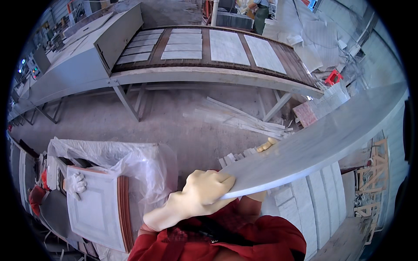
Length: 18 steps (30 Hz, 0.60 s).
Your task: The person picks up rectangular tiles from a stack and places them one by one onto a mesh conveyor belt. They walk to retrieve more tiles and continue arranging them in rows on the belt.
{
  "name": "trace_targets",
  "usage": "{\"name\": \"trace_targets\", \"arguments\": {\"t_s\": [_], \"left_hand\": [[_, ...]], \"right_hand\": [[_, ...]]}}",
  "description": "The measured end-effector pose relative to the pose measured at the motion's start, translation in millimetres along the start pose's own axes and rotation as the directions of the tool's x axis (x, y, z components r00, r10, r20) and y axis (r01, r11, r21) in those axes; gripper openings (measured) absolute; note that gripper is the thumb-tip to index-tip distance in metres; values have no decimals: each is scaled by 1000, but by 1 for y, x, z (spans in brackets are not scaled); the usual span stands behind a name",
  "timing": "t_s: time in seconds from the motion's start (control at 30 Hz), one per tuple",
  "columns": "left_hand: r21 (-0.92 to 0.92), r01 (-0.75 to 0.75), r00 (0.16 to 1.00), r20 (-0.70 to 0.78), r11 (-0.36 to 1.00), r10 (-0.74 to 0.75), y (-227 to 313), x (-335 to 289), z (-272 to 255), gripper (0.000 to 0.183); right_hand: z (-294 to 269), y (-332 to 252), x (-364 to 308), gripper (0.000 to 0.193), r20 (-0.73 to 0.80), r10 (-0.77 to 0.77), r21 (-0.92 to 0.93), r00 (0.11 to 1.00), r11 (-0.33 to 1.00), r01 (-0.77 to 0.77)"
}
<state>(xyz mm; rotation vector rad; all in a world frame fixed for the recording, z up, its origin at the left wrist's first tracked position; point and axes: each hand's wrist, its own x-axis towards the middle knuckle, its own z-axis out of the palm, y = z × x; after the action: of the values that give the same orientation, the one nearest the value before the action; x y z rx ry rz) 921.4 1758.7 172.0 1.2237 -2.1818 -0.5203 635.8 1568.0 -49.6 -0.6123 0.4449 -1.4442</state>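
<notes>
A long grey stone slab (313, 137) is tilted in front of me, rising from my chest toward the upper right. My left hand (205, 191), in a pale yellow rubber glove, grips its near left end with the fingers closed round the edge. From beneath, my right hand (266, 144) holds the slab; only its gloved fingertips show, curled over the far edge, and the palm is hidden by the stone. Part of the right glove's cuff appears under the near edge. Below the slab to the right lie several pale stone strips (300, 195) side by side.
A long conveyor (217, 75) crosses ahead, carrying several pale slabs and strips out of a grey housing (82, 56). Offcut strips (239, 115) lie on the floor. At left, a stack of panels (93, 209) bears a white glove (77, 185) beside plastic sheeting (143, 169). Someone (261, 15) stands beyond the conveyor.
</notes>
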Motion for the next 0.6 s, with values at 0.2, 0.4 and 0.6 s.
{"name": "trace_targets", "arguments": {"t_s": [0.2,0.4,0.6], "left_hand": [[6,43,996,-75,999,-42,-63,59,-14,19],[-23,55,996,-70,998,-56,-128,169,-13,25],[-157,28,1000,9,987,-27,-205,327,1,23]], "right_hand": [[-7,22,110,49,339,10,124,941,991,-55],[-38,47,240,51,233,-119,143,965,986,87],[-90,8,359,77,-114,-129,-71,985,990,121]]}}
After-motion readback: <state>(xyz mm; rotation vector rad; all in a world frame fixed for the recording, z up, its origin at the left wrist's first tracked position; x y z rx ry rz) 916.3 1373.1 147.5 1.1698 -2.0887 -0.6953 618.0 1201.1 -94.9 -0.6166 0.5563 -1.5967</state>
